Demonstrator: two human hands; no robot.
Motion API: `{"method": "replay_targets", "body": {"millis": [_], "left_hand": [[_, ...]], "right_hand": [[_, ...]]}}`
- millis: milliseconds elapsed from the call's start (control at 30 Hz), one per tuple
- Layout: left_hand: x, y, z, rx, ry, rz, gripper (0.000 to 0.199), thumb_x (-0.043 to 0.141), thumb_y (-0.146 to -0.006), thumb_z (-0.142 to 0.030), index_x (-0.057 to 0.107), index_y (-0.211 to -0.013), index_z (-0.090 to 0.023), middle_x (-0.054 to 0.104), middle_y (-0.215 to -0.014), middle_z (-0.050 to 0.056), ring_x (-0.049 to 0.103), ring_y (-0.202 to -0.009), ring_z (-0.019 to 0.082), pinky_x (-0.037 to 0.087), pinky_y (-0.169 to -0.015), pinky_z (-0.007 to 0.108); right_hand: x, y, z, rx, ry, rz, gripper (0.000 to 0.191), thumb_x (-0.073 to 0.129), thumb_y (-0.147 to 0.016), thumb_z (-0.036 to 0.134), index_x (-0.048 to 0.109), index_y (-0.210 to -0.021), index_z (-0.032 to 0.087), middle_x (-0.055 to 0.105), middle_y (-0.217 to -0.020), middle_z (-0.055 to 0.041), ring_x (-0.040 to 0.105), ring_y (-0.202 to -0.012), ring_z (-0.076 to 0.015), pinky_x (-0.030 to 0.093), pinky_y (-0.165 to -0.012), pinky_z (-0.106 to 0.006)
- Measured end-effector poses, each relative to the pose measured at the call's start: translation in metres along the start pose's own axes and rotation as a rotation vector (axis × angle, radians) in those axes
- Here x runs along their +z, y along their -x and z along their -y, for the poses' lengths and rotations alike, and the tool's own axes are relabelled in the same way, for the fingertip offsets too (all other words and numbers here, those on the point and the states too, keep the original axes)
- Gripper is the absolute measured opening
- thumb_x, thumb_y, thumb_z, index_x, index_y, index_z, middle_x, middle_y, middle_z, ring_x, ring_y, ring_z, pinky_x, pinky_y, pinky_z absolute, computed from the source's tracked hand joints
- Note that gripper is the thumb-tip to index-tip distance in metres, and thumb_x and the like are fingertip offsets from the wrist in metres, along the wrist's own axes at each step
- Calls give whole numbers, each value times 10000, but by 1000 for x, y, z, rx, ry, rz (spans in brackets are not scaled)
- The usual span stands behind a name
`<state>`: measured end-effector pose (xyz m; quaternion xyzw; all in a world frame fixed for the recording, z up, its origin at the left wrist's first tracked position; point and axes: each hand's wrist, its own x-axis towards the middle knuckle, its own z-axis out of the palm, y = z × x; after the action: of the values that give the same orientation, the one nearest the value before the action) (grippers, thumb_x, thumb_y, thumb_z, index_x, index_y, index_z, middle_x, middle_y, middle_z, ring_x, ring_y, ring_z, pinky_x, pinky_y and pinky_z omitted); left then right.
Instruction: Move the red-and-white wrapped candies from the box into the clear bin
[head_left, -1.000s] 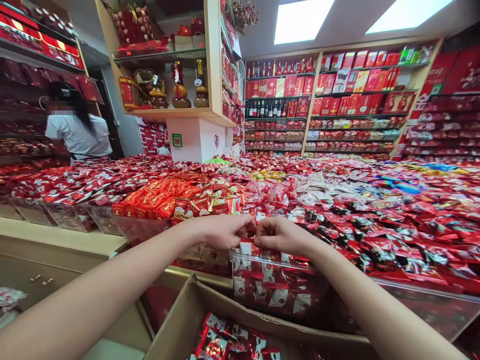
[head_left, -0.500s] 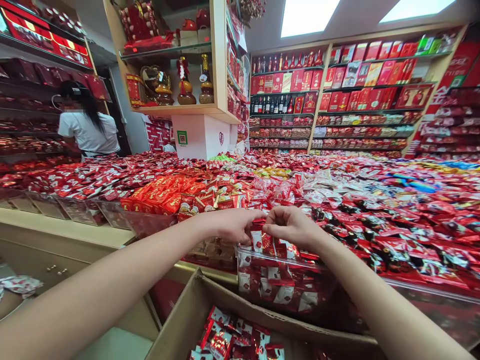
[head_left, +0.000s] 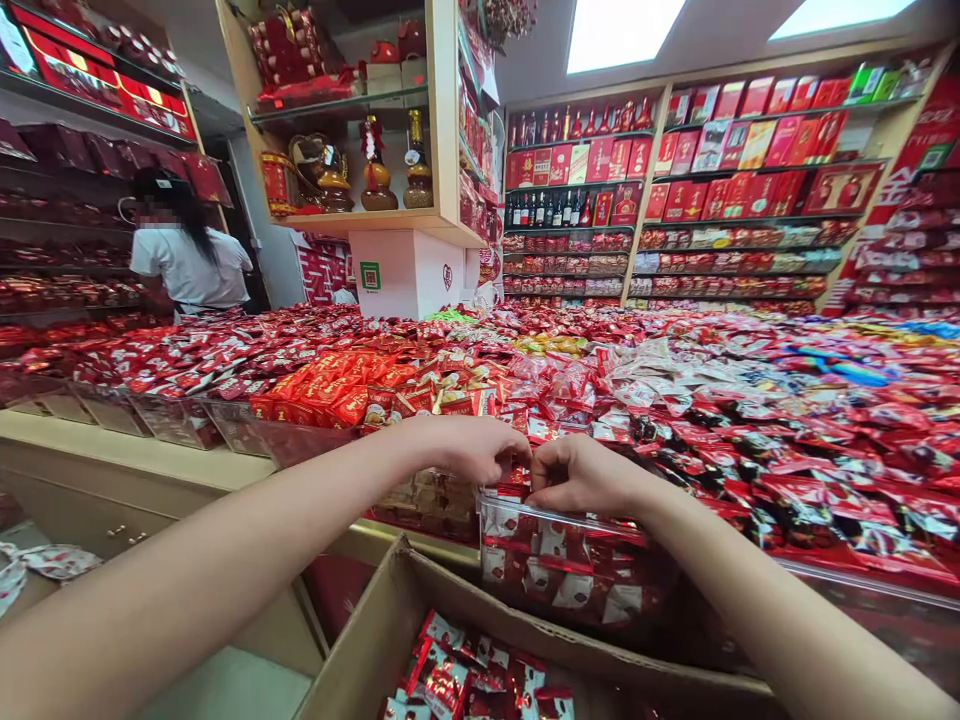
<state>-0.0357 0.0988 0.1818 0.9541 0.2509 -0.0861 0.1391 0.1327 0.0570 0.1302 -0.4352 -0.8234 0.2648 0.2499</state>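
Both hands meet over a clear plastic bin [head_left: 585,530] full of small red-and-white wrapped candies [head_left: 574,588]. My left hand [head_left: 484,450] is closed, its fingers curled down at the bin's left side. Just to its right, my right hand [head_left: 589,475] is bent inward with thumb and fingers drawn together, low among the candies behind the bin's front wall. The fingertips almost touch each other. Whatever either hand pinches is hidden by the fingers. Below them stands an open cardboard box [head_left: 375,610] with more of these red-and-white candies [head_left: 465,670] in it.
Heaped candy bins cover the wide counter, with orange-red packets [head_left: 337,390] to the left and dark-and-red packets [head_left: 817,500] to the right. A cabinet corner [head_left: 442,220] overhangs the middle. A person in a white shirt [head_left: 191,265] stands behind the counter at left.
Both hands have sunk slightly lower into the bin, the right one more so. A candy that showed between them is now mostly covered. The view has shifted slightly.
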Motion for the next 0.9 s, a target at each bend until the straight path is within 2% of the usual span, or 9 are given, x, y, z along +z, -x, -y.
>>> {"method": "replay_targets", "body": {"millis": [233,400,533,767,900], "left_hand": [[-4,8,-1,0,27,8,296,497,-609,-148,500,-904,-160,531,-779,-14,491,-654,113,386,-519,174],[-4,5,0,-4,-42,-22,192,564,-647,-277,504,-793,-167,503,-672,-42,453,-584,101,328,-470,180],[-4,3,0,-11,-91,-39,149,565,-674,-295,503,-715,-166,477,-605,-48,420,-546,97,283,-456,192],[2,3,5,2,-86,-101,141,502,-735,-274,506,-832,-171,550,-775,-16,480,-673,114,328,-547,190],[3,2,5,7,-77,-84,176,552,-693,-298,507,-796,-163,515,-705,-32,453,-630,105,313,-517,188]], "right_hand": [[1,-1,1,-13,61,-144,148,581,-608,180,463,-521,178,463,-480,62,392,-439,-65,285,-419,-185],[1,0,6,-31,45,-210,130,561,-619,165,472,-525,176,479,-497,46,421,-458,-77,311,-437,-196],[1,-2,3,-30,-28,-206,94,555,-665,223,501,-604,175,495,-526,42,432,-464,-81,333,-435,-198],[0,-5,-5,-21,-133,-229,132,534,-712,262,560,-792,161,495,-569,36,432,-514,-91,358,-473,-215],[0,-2,-4,7,-192,-137,150,575,-686,293,556,-761,164,542,-568,23,472,-497,-99,378,-449,-217]]}}
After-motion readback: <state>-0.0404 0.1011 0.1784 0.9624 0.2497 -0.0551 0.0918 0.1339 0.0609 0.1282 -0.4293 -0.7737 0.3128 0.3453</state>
